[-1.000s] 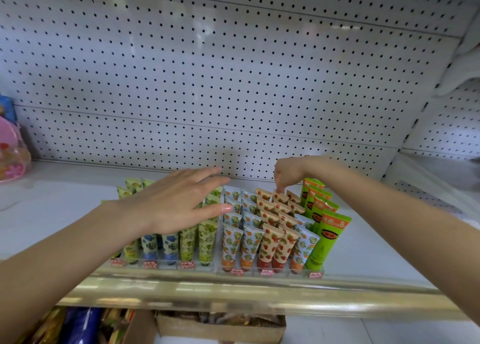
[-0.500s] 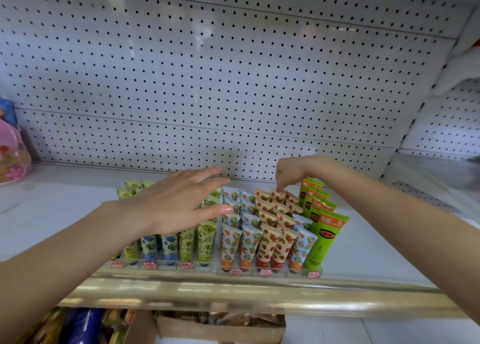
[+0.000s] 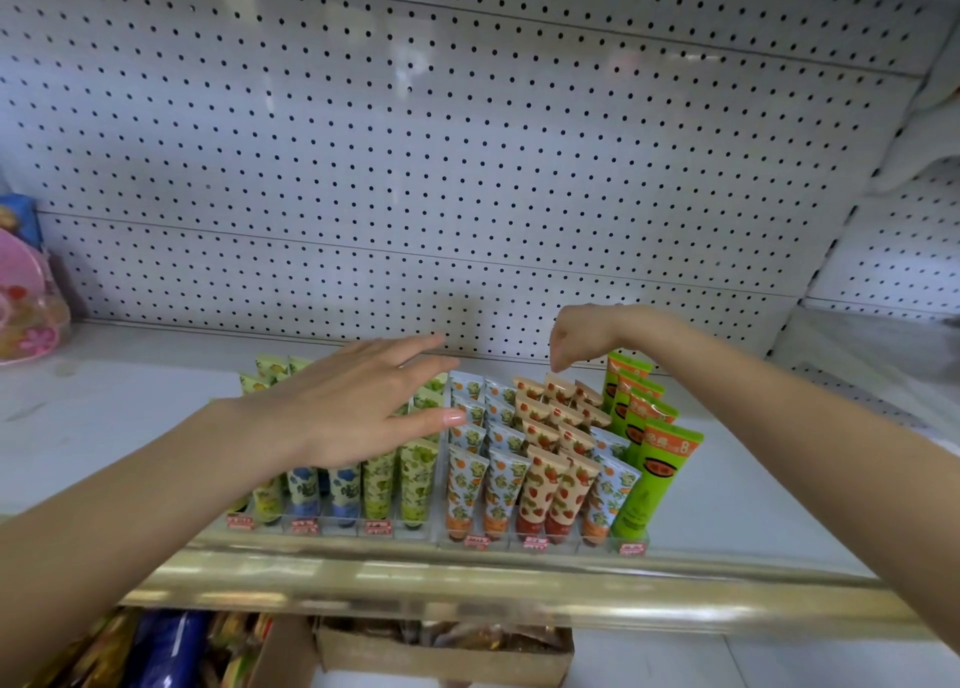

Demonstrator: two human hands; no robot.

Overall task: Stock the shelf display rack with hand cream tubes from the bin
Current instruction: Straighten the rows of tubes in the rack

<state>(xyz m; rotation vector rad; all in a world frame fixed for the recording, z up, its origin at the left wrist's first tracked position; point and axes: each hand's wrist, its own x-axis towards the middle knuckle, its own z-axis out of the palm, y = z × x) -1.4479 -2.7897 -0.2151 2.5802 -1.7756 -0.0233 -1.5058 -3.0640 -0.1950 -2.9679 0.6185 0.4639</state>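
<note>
Head view: left hand (image 3: 353, 407) hovers flat, empty, over green tubes (image 3: 415, 474) in the display rack (image 3: 431, 529); right hand (image 3: 582, 334) hangs loose-fingered, holding nothing, just above back-row strawberry hand cream tubes (image 3: 558, 388). A brush could topple those leaning rows.

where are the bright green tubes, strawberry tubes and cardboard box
bright green tubes (image 3: 657, 479), head view, front tube's body
strawberry tubes (image 3: 540, 490), head view, front tube's body
cardboard box (image 3: 441, 659), head view, front wall

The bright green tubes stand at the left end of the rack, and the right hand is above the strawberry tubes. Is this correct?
No. The head view shows the bright green tubes at the right end of the rack, not the left. The rest is correct.
</note>
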